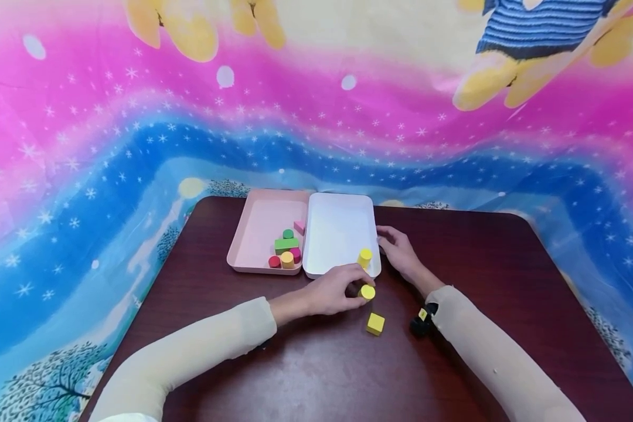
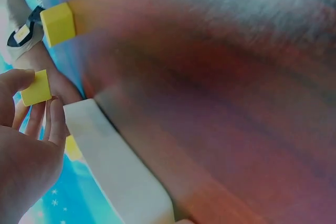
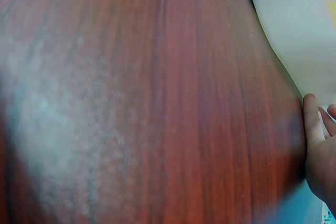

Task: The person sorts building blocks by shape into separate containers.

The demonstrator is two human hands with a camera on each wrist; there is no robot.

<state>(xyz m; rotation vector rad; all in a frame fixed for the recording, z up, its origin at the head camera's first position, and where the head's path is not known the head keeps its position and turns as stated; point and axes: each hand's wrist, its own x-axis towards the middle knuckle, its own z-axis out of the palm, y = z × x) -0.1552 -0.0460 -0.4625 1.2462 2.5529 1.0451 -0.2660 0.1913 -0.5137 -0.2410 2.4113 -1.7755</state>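
My left hand [image 1: 339, 289] pinches a yellow cylinder block [image 1: 367, 292] between thumb and fingers, just off the front right corner of the white tray [image 1: 340, 225]. The same block [image 2: 37, 88] appears side-on in the left wrist view. Inside that tray, near its front right corner, stands another yellow cylinder [image 1: 365, 258]. A yellow cube [image 1: 375, 324] lies on the table in front of the held block. My right hand [image 1: 401, 253] touches the white tray's right wall with its fingers; the right wrist view shows the fingers [image 3: 313, 119] against the wall.
A pink tray [image 1: 237, 258] adjoins the white one on the left. In it are a green rectangular block [image 1: 286, 245], a red cylinder [image 1: 274, 262], an orange cylinder [image 1: 287, 260] and several other blocks. A patterned cloth [image 1: 316, 135] hangs behind the dark wooden table [image 1: 306, 363].
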